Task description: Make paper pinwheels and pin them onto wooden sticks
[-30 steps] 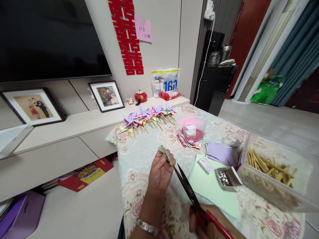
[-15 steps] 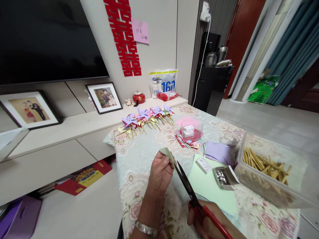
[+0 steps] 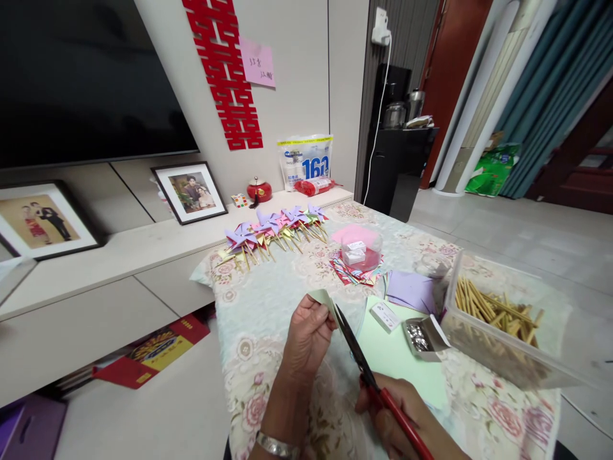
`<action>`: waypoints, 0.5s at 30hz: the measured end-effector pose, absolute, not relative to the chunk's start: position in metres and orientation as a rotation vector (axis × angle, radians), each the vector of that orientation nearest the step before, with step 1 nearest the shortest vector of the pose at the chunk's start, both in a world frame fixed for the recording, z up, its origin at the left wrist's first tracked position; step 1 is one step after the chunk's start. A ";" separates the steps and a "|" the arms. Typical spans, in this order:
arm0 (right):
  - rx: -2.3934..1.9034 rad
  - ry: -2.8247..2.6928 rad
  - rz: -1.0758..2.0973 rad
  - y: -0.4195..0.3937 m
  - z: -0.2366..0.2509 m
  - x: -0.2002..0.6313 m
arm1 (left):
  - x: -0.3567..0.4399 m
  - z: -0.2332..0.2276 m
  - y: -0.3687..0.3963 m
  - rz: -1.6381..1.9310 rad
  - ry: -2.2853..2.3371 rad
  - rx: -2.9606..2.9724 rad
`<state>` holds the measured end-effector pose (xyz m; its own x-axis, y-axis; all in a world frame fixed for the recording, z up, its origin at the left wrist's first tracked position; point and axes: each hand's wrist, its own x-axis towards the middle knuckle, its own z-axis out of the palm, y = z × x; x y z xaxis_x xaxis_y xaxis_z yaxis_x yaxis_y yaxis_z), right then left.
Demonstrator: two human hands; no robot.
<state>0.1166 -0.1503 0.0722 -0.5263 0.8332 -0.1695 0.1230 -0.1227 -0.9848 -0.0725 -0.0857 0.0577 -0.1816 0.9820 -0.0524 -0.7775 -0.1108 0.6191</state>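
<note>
Just above the table [image 3: 287, 287], the left hand [image 3: 306, 338] pinches a folded green paper [image 3: 324, 298], while the right hand [image 3: 402, 418] grips red-handled scissors [image 3: 368, 377] — blades at the paper's edge. Behind, a bag [image 3: 305, 161] reads "160"; a pink note [image 3: 257, 62] bears handwriting too small to read.

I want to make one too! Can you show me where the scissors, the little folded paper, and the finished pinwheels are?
scissors [image 3: 357, 358], head view, on the dark blades.
folded paper [image 3: 322, 296], head view, on its green top corner above the left hand [image 3: 306, 342].
pinwheels [image 3: 272, 225], head view, on the purple and pink row's middle.
</note>
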 end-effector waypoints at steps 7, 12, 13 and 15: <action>-1.174 -1.589 1.760 -0.145 0.070 0.109 | -0.073 0.057 -0.086 1.664 0.613 0.453; -1.160 -1.607 1.767 -0.143 0.059 0.108 | -0.075 0.055 -0.086 1.666 0.618 0.429; -1.163 -1.617 1.786 -0.143 0.056 0.108 | -0.076 0.055 -0.086 1.672 0.611 0.410; -1.147 -1.630 1.810 -0.144 0.050 0.111 | -0.077 0.055 -0.086 1.695 0.587 0.366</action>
<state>0.1111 -0.1442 0.0500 -0.5554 0.7824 -0.2816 0.1982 -0.2043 -0.9586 -0.0766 -0.0857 0.0554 -0.2071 0.9753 -0.0771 -0.8144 -0.1282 0.5660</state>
